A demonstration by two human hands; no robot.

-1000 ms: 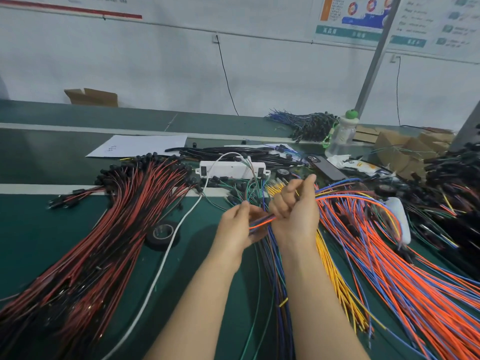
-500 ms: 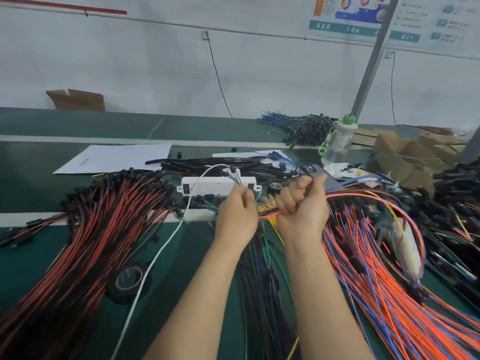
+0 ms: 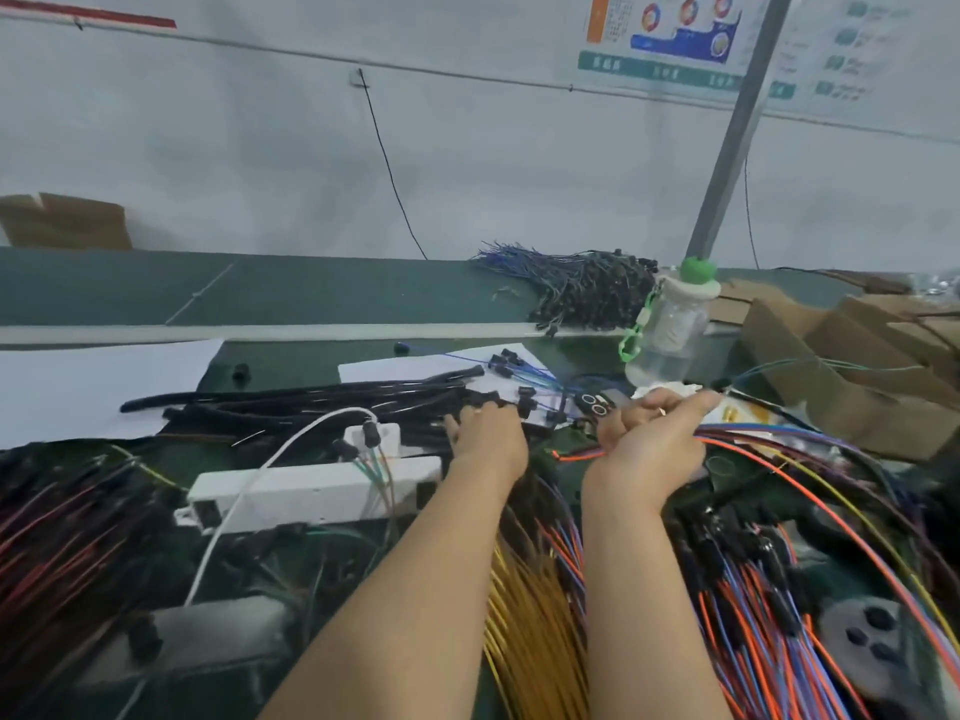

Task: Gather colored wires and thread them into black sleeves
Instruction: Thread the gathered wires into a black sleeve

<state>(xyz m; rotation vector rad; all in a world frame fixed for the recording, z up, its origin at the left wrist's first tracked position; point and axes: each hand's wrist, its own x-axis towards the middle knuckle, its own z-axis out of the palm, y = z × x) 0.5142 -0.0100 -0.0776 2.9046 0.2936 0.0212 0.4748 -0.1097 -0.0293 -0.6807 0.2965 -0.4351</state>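
The left hand's (image 3: 488, 439) fingertips are buried among the black sleeves (image 3: 322, 402), so whether they've got hold of one I can't tell. The right hand (image 3: 649, 439) hides where its bunch of coloured wires (image 3: 810, 459) is pinched. The red and black wires (image 3: 67, 532) on the near left are smeared with blur and run off the frame. A grey plug (image 3: 865, 646) at the near right is a blur too. The wall poster (image 3: 670, 39) is cut by the top edge, its print unreadable

We saw the power strip (image 3: 317, 493) left of our hands, sleeves (image 3: 311, 402) behind it, a bottle (image 3: 670, 324) seemingly far right.
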